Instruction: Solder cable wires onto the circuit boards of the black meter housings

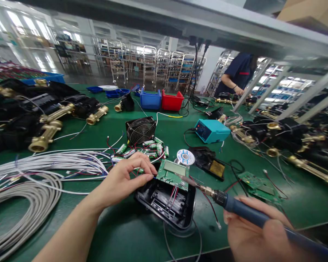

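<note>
My right hand (258,233) grips the blue handle of a soldering iron (235,205), whose tip rests on a green circuit board (172,174) with a grey display. The board lies tilted on the rim of a black plastic housing (165,203), joined to it by red and white wires. My left hand (125,178) pinches something thin, likely solder wire, at the board's left edge. A solder spool (185,157) sits just behind the board.
Grey cable bundles (30,182) lie at left on the green mat (120,233). Brass fittings (47,133), a black fan (140,130), green batteries (153,147), a teal soldering station (211,131), an iron stand (209,162), another board (259,185), blue and red bins (161,100). A person (239,76) works at back right.
</note>
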`<state>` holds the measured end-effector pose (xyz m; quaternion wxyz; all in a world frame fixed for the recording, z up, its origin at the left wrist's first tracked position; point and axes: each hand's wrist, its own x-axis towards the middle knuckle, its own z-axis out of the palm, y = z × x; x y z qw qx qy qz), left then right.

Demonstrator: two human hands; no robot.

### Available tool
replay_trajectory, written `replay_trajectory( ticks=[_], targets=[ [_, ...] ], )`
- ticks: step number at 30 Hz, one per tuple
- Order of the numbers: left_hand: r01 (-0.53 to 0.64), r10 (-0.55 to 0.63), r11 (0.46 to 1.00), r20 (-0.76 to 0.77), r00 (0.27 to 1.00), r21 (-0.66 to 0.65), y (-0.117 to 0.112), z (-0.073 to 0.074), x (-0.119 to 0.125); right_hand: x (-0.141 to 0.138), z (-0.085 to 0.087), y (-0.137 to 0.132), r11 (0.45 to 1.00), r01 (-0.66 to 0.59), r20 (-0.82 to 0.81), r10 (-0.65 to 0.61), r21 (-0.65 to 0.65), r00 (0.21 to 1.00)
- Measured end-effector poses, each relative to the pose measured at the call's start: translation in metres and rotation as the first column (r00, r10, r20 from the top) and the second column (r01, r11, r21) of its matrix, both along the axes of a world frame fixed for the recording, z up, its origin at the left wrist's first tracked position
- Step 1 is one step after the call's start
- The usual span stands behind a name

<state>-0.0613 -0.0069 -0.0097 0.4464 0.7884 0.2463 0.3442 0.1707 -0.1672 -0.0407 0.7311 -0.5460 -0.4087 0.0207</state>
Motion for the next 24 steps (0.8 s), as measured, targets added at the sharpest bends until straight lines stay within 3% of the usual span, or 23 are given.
replay_trajectory(
  ticks=[3,8,24],
  targets=[
    [-0.015,0.015,1.0,0.008,1.0,0.001,-0.001,-0.001,0.002,-0.012,0.012,0.014,0.989,-0.113,-0.061,0.119,0.094,0.991],
    [-0.053,0.052,0.998,0.039,0.998,0.02,-0.001,-0.003,0.005,-0.023,0.028,0.029,0.973,-0.22,-0.121,0.228,0.076,0.966],
    [-0.061,0.059,0.998,0.069,0.996,0.03,-0.003,-0.004,0.006,-0.025,0.025,0.033,0.964,-0.259,-0.153,0.267,0.066,0.952]
  ],
)
